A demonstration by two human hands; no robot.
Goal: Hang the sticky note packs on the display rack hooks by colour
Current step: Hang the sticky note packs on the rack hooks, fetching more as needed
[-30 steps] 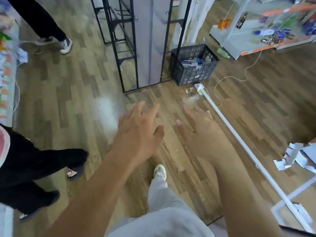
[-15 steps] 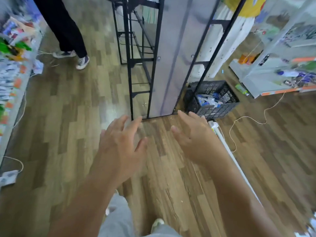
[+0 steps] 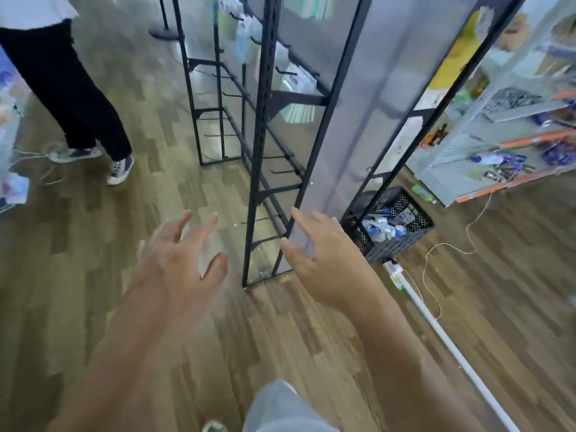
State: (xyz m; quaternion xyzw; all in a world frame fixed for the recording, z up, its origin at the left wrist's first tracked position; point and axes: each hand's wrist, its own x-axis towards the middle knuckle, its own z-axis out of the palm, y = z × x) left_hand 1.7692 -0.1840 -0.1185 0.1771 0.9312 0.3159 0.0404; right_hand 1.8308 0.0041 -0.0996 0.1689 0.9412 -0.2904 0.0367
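Note:
A tall black metal display rack [image 3: 263,126] with a grey panel and several black hooks stands ahead of me. A few pale green and blue sticky note packs [image 3: 295,101] hang on its upper hooks, blurred. My left hand [image 3: 177,263] is stretched out in front, fingers spread, holding nothing, just left of the rack's foot. My right hand [image 3: 324,260] reaches forward with straight fingers close to the rack's lower grey panel, also empty.
A black plastic crate [image 3: 402,241] with packaged goods sits on the wooden floor right of the rack. A white bar [image 3: 436,328] and a thin cord lie on the floor. A person's legs [image 3: 78,98] stand at the left. Stocked shelves [image 3: 511,141] are at right.
My view has tilted up and moved closer to the rack, so its hooks and hanging packs have come into sight. Both hands stay stretched out and empty.

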